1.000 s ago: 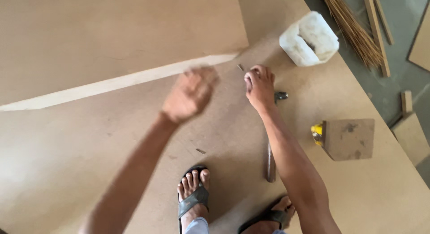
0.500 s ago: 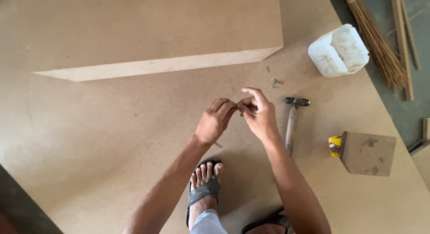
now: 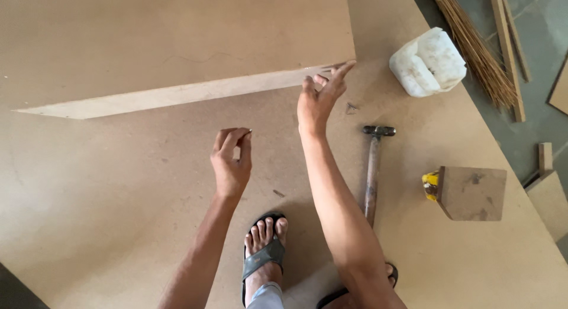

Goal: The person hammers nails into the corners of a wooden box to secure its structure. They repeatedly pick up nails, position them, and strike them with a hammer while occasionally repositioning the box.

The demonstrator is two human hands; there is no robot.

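My left hand (image 3: 232, 161) is raised over the brown fibreboard floor sheet (image 3: 118, 226), with thumb and forefinger pinched on a small nail (image 3: 247, 132). My right hand (image 3: 318, 96) reaches forward. Its forefinger tip touches the near right corner of a large raised fibreboard panel (image 3: 177, 42), whose pale cut edge (image 3: 177, 96) faces me. A thin dark sliver lies at that corner by my fingers; whether they grip it is unclear. A hammer (image 3: 373, 173) with a wooden handle lies on the sheet just right of my right forearm.
A few loose nails (image 3: 351, 108) lie near the panel corner. A white plastic container (image 3: 427, 61) and a broom (image 3: 479, 48) are at the back right. A small board piece (image 3: 473, 193) covers a yellow tape measure (image 3: 431, 186). My sandalled foot (image 3: 263, 253) stands below.
My hands were together in front of me; they have parted. The right hand has reached forward to the panel's corner, and the left stays back, pinching a nail.
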